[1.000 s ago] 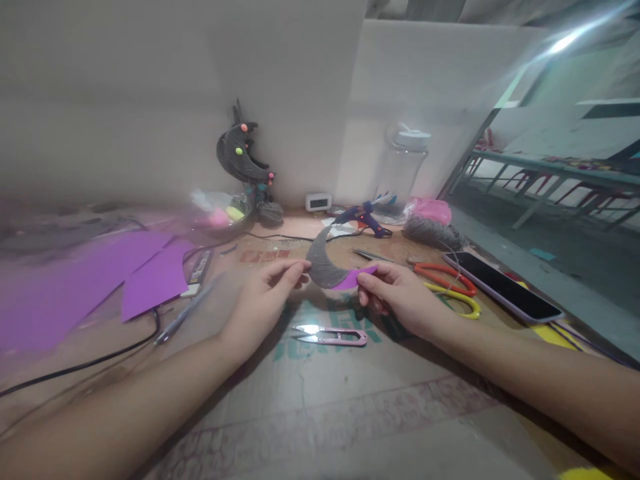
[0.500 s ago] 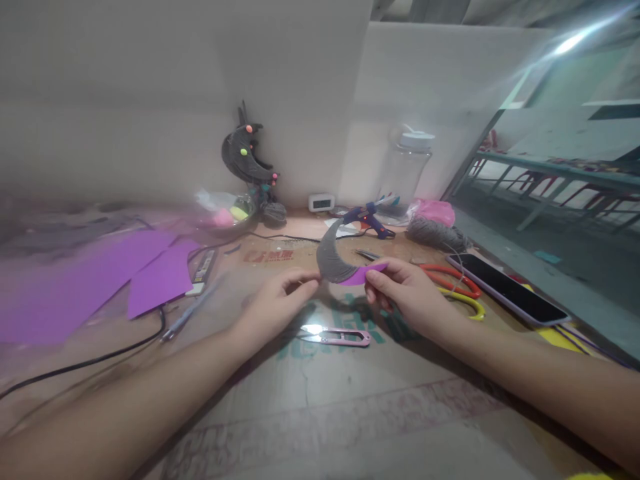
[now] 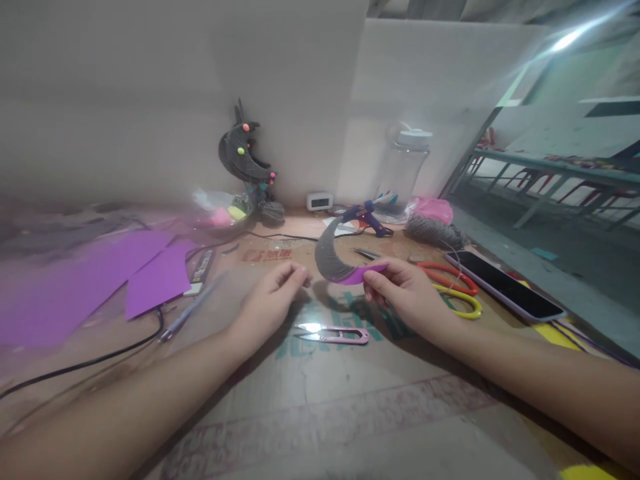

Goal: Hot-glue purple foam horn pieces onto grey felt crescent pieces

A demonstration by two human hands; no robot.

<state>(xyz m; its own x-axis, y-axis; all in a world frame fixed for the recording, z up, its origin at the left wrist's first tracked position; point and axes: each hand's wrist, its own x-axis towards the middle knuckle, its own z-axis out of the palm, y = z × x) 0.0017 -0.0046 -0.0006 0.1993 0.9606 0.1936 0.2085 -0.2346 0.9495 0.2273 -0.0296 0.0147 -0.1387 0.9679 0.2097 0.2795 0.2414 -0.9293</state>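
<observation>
My right hand (image 3: 403, 290) pinches the bare purple end of a crescent (image 3: 330, 257) between thumb and fingers. Grey yarn covers most of the crescent, which is held above the table. To its left, my left hand (image 3: 277, 290) has thumb and forefinger pressed together, a small gap away from the crescent. Whatever thin thing may be between those fingertips cannot be made out. Below both hands, a pair of pink thread snips (image 3: 340, 335) lies on the table, blades toward the left.
A glue gun (image 3: 367, 218) stands behind the crescent. Grey yarn (image 3: 435, 232), red-and-yellow-handled tools (image 3: 455, 300) and a phone (image 3: 505, 287) are at right. Purple sheets (image 3: 157, 277) and a black cable (image 3: 90, 359) lie left. A dark crescent ornament (image 3: 237, 153), clock (image 3: 319, 201) and bottle (image 3: 407, 167) stand behind.
My left hand has drawn back slightly left from the crescent's lower edge, where it was touching or nearly touching. My right hand still holds the purple end in about the same place.
</observation>
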